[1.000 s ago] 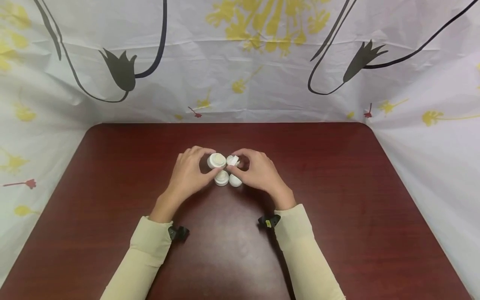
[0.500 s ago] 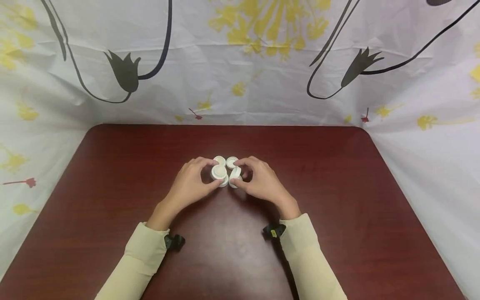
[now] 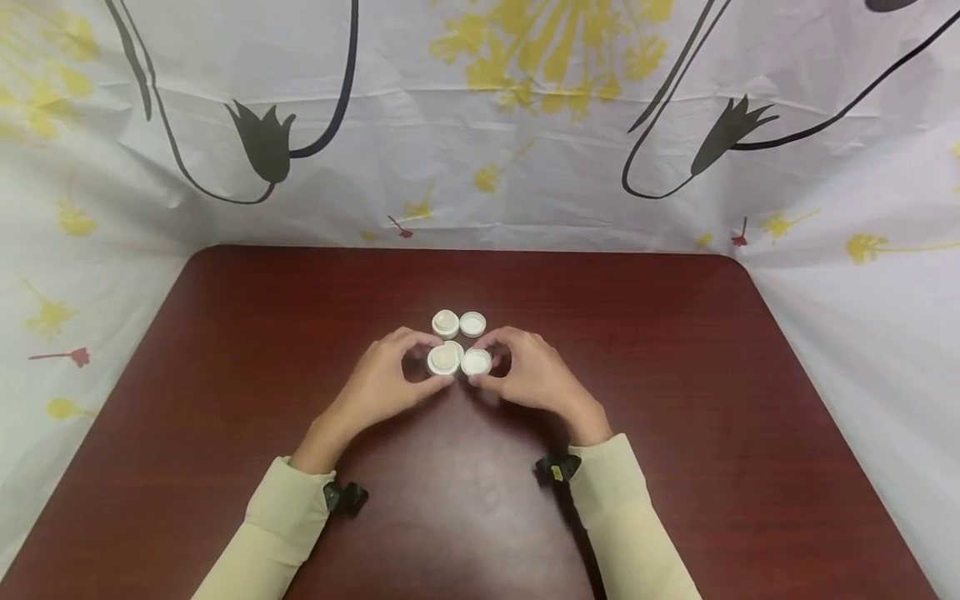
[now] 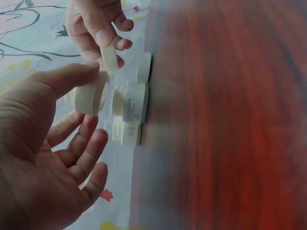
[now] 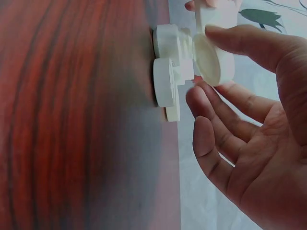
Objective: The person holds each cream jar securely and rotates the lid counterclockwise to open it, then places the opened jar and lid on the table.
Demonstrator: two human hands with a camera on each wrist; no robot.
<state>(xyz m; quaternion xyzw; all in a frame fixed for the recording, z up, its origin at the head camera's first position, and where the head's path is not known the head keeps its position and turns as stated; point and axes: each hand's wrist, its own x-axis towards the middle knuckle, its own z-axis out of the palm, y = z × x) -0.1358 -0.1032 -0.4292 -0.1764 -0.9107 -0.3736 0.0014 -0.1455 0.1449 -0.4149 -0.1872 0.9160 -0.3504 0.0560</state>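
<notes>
My left hand (image 3: 393,367) holds a small white screw-top jar (image 4: 90,97) between thumb and fingers, raised above the table. In my right hand (image 3: 536,371) a round white lid (image 3: 477,362) is pinched by its edge, close beside the held jar. Below them, two more white jars stand uncapped on the table: the far jar (image 3: 446,323) and the near jar (image 4: 136,103), which is partly covered by the held jar in the head view. The far lid (image 3: 472,323) lies right of the far jar. Another white lid (image 5: 164,84) lies beneath the right hand.
A dark red wooden table (image 3: 480,500) extends all around the jars. Patterned white cloth (image 3: 525,167) hangs behind its far edge and along both sides. Black wrist cameras sit at both cuffs.
Both hands have moved towards the person with the jar and lid, from over the far jar and lid to over the near ones. The lid was tilted half a second ago and lies flatter now.
</notes>
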